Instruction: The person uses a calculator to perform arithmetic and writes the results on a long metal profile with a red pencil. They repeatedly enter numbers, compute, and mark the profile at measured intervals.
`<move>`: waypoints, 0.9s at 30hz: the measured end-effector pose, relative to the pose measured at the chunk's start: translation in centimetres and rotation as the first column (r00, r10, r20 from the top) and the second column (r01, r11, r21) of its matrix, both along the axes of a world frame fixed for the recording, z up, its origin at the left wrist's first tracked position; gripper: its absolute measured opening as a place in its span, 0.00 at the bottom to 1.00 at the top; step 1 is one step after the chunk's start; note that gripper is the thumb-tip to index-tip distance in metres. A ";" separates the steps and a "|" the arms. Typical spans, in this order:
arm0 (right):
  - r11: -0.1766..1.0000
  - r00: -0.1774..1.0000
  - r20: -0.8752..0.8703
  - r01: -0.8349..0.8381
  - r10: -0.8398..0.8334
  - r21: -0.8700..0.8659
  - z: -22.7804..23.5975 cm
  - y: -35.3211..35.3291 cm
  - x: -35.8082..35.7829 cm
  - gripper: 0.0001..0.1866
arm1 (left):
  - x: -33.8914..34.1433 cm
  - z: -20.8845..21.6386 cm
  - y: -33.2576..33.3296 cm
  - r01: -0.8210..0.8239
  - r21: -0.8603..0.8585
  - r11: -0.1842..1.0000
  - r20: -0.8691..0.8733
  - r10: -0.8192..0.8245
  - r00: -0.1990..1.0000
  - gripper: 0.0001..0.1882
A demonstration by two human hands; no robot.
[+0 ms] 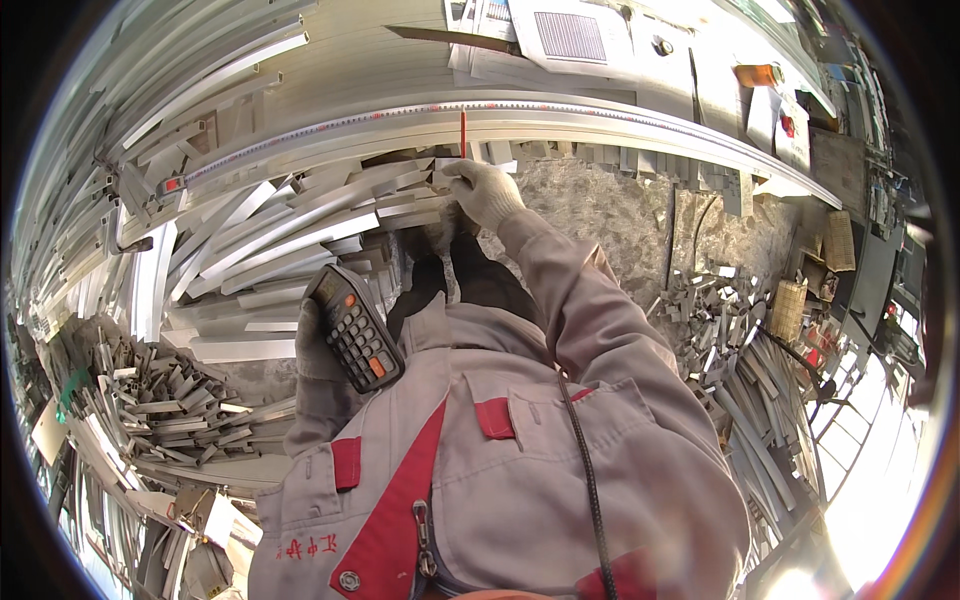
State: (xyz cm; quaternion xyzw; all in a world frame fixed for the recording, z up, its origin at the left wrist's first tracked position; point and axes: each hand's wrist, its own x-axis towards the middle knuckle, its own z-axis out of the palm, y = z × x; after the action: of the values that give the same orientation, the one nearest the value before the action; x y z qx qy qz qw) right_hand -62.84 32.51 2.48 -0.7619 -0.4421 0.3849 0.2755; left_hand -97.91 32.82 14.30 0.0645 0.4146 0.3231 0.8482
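Left of centre, the left hand [318, 352] is wrapped around a black calculator [354, 327] (keys facing up). In the upper middle, the gloved right hand [484, 192] pinches a red pencil [462, 133], its tip against the long metal rail [600, 120].

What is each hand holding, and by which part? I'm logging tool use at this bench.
The left hand grips a black calculator by its lower left edge. The gloved right hand pinches a red pencil at its lower end, against the long ruler.
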 end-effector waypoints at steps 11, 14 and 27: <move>0.989 0.992 0.086 0.101 -0.092 -0.108 2.2 -6.4 1.3 0.16 | -0.4 -0.3 1.8 0.101 0.032 0.994 -0.002 -0.101 0.995 0.36; 0.994 0.991 0.111 0.083 -0.075 -0.071 2.8 -8.1 2.0 0.15 | -0.5 -0.6 2.2 0.094 0.065 0.993 0.024 -0.096 0.995 0.33; 0.999 0.998 0.058 -0.015 0.013 0.035 2.8 -9.0 13.0 0.15 | 6.5 0.5 -1.3 -0.117 0.091 0.989 -0.064 0.123 0.990 0.30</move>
State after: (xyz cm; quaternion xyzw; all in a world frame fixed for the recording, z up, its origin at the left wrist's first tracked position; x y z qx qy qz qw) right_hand -49.89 23.46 5.27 -0.7645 -0.4619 0.3570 0.2734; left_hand -91.38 31.49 14.80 0.0873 0.4324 0.3887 0.8089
